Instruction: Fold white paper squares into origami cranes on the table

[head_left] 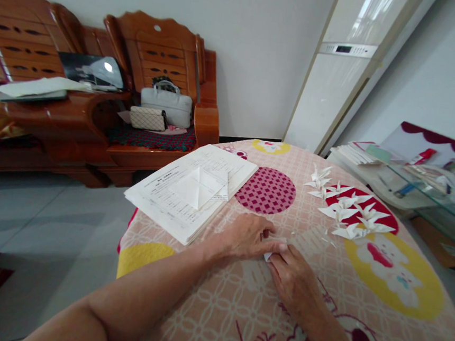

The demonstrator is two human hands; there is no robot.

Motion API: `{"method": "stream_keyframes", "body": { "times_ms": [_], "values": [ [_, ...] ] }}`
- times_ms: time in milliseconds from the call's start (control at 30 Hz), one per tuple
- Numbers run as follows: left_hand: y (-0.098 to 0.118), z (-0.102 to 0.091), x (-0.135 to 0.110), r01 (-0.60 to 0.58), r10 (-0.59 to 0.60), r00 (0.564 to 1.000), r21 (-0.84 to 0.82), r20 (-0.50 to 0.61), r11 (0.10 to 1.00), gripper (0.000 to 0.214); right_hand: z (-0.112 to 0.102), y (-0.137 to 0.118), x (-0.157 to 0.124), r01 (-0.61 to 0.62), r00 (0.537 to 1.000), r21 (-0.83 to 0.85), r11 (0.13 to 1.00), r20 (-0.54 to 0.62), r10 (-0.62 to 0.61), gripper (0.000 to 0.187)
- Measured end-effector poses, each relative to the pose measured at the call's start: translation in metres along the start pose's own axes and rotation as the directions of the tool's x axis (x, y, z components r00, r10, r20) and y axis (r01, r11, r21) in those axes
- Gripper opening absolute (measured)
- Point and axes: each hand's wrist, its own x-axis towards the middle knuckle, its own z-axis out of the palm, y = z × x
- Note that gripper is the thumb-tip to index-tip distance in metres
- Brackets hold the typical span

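Note:
Both hands meet over a small folded piece of white paper (268,256) near the middle of the round table. My left hand (247,237) is closed on it, its thumb stretched across the paper's top toward the right. From the other side my right hand (294,274) grips the paper's lower right part, its fingers bent. Most of the paper is hidden by the fingers, so its full shape cannot be made out. Several white paper cranes (346,207) stand grouped at the right. On a stack of printed sheets (169,194) at the left lies a creased white paper square (200,186).
A patterned cloth (215,307) covers the table. Tiny paper scraps (327,237) lie beyond my right hand. A glass side table (441,184) with clutter stands at the right. Behind are wooden chairs (158,53), a grey handbag (167,104) and a tall white cabinet-like unit (331,79).

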Motion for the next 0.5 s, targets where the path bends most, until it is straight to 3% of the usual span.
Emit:
{"method": "stream_keyframes", "body": {
  "times_ms": [100,200,367,500],
  "values": [
    [0.011,0.008,-0.003,0.079,-0.073,0.996,0.106,-0.058,0.991,0.061,0.001,0.000,-0.001,-0.005,1.000,0.011,1.000,-0.010,0.005,0.026],
    [0.015,0.016,-0.003,0.116,-0.102,0.988,0.126,-0.114,0.985,0.047,0.000,0.001,-0.002,-0.015,1.000,0.043,0.999,-0.010,0.015,0.026],
    [0.015,0.018,-0.002,0.065,-0.058,0.994,0.085,-0.089,0.994,0.024,-0.006,0.001,-0.003,-0.021,1.000,0.107,0.994,-0.009,0.022,0.029],
    [0.016,0.023,-0.003,0.052,-0.041,0.994,0.095,-0.105,0.994,0.027,-0.011,0.001,-0.003,0.001,1.000,0.140,0.990,-0.025,0.002,0.028]
  ]
}}
